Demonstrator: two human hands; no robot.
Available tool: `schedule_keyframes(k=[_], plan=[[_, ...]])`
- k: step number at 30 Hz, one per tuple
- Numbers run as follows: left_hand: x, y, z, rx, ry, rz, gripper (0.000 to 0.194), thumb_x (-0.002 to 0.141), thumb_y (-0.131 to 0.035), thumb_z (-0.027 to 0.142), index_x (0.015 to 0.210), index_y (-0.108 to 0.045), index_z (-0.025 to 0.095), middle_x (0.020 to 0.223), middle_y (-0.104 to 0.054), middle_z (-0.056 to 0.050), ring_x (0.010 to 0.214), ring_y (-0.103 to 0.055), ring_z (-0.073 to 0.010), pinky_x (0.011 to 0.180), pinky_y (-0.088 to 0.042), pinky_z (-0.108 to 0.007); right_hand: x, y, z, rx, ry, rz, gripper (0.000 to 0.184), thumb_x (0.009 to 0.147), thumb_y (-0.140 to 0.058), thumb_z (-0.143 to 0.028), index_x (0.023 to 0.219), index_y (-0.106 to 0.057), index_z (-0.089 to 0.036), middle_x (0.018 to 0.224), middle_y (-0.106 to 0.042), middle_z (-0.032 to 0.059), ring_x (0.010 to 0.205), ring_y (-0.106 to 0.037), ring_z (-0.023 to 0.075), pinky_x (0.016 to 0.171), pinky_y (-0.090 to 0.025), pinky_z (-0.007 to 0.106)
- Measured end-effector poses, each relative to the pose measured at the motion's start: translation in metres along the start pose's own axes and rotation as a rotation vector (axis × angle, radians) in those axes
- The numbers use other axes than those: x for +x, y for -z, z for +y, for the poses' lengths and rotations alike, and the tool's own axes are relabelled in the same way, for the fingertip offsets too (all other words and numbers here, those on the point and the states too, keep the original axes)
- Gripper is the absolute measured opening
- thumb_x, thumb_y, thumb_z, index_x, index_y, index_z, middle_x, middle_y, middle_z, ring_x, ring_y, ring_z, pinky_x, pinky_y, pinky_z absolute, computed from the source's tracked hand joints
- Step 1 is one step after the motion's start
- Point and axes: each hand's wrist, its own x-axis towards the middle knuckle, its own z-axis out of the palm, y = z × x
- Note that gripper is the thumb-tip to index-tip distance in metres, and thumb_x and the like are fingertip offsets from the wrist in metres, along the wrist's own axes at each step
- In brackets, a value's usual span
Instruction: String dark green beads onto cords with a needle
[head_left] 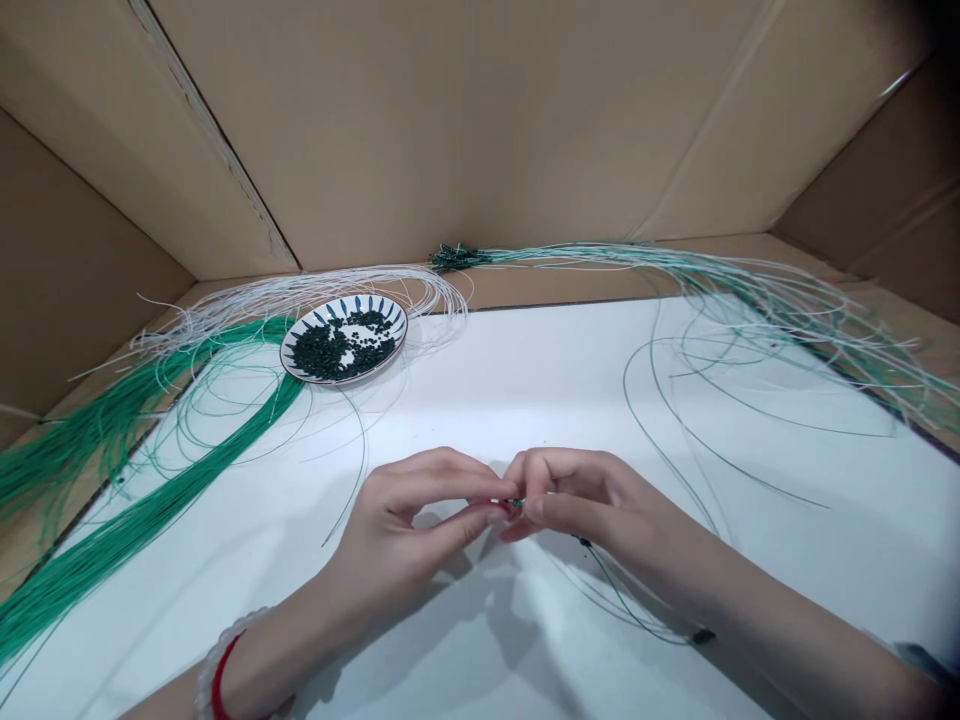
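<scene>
My left hand [420,510] and my right hand [592,490] meet at the front middle of the white tabletop. Thumb and fingertips of each are pinched on a small dark, greenish piece [514,503], mostly covered by the fingers, so its exact kind is unclear. Below my right hand, thin green and pale strands [619,595] trail over the table, with a dark knot-like bit [583,541] near the palm and another dark bit [703,636] by the forearm. Beyond my left hand stands an oval plate [287,345] holding many tiny dark green beads [322,350].
Long green strands [187,490] run along the left, with white strands [247,295] behind the plate. At the back, a bundle of green-and-white strands with dark ends [454,257] stretches right, loose ends curling onto the table. Cardboard walls [480,130] enclose the back and sides.
</scene>
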Motion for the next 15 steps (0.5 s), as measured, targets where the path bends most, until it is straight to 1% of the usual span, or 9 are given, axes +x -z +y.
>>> schedule_keyframes(k=[4,9,15], plan=[[0.0001,-0.0001,-0.0008,-0.016,0.027,0.006,0.028,0.079,-0.073,0.004,0.084,-0.085,0.028,0.081,-0.080,-0.004,0.075,-0.071,-0.0159,0.070,-0.055,-0.023,-0.0003,0.0004,0.0002,-0.004,-0.006,-0.001,0.023,0.083,-0.074,-0.030,0.066,-0.063,-0.018,0.090,-0.065,0.0027,0.082,-0.063,0.0184,0.085,-0.047,0.036],[0.0005,-0.0014,-0.0006,-0.009,0.037,0.044,0.020,0.073,-0.079,0.006,0.076,-0.084,0.025,0.076,-0.079,-0.004,0.072,-0.070,-0.0161,0.068,-0.055,-0.024,-0.0004,0.0005,0.0017,0.003,-0.004,-0.002,0.027,0.082,-0.077,-0.035,0.067,-0.063,-0.018,0.089,-0.066,0.0032,0.084,-0.063,0.0189,0.085,-0.047,0.037],[0.0001,-0.0017,0.0004,-0.020,0.054,0.033,0.019,0.073,-0.079,0.007,0.075,-0.083,0.025,0.075,-0.078,-0.003,0.071,-0.068,-0.0147,0.068,-0.054,-0.023,-0.0008,0.0003,0.0012,0.039,-0.008,-0.036,0.028,0.081,-0.080,-0.035,0.066,-0.064,-0.017,0.086,-0.065,0.0016,0.082,-0.063,0.0163,0.082,-0.048,0.033]])
